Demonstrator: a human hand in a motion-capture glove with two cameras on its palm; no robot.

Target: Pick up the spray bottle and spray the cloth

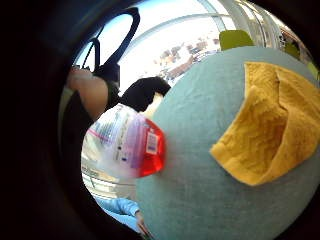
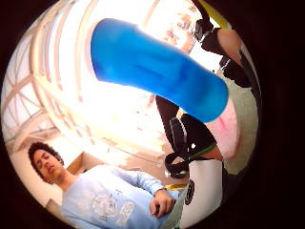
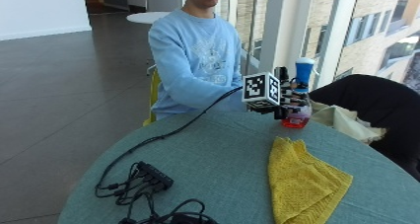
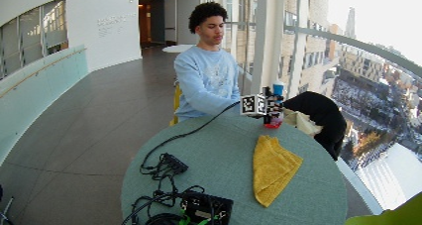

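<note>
Cables (image 3: 141, 179) lay on the desk (image 3: 216, 150) well apart from the yellow cloth (image 3: 302, 184). At the far edge the grip (image 3: 283, 98) was wrapped round the upright bottle (image 3: 298, 103), blue cap on top. Its label was unreadable.

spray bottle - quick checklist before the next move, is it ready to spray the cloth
1. Right hand at the spray bottle: ok, its fingers are beside the bottle.
2. Grip closed round the bottle: cannot tell.
3. Bottle upright at the table edge: ok.
4. Yellow cloth lying on the table, nothing on it: ok.
5. Nozzle facing the cloth: cannot tell.
6. Bottle over the cloth: not ok, they are apart.
</note>
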